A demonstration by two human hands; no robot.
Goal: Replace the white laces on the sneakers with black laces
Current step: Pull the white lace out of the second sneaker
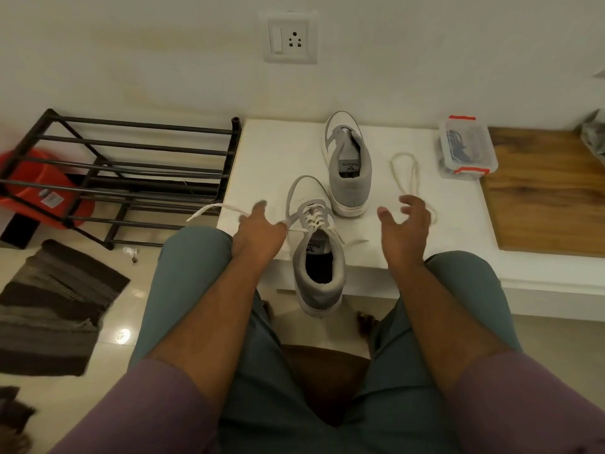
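White lace (315,220), soft, limp and light, threaded through the near sneaker (317,257) at the white bench (268,152) edge; best pinched near its stiff tip. Head view: left hand (258,235) appears to hold one free end; right hand (404,229) hovers, fingers spread, holding nothing. A removed lace (406,173) lies beside the unlaced far sneaker (350,172).
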